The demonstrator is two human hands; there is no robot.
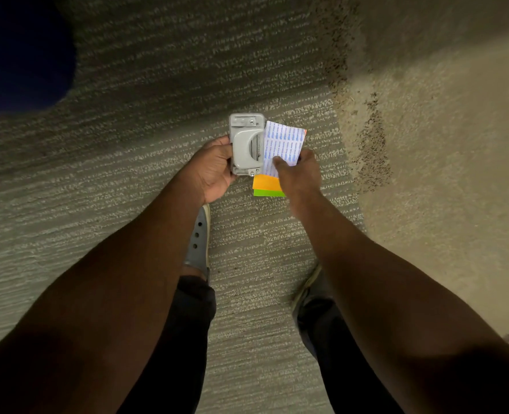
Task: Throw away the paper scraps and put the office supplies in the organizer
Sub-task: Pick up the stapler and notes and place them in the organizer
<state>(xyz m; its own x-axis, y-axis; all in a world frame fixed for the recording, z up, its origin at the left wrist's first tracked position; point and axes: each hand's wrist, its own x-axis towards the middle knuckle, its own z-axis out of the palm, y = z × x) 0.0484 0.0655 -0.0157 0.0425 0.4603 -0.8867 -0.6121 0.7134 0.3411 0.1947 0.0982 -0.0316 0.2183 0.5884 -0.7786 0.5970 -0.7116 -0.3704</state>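
My left grip holds the punch, right grip pinches sticky notes beside it — loose sheets could slip to the carpet.

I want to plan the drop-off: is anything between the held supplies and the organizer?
Cannot tell: no organizer is in view. The left hand grips the hole punch, the right hand the sticky notes, over carpet.

Counts: you've got two hands, one punch, one note stack, two shoes.

Your left hand and right hand make two; one grey hole punch; one pack of sticky notes showing three layers you can count: white printed backing, orange, green. Two shoes: left shoe, right shoe, partly hidden.
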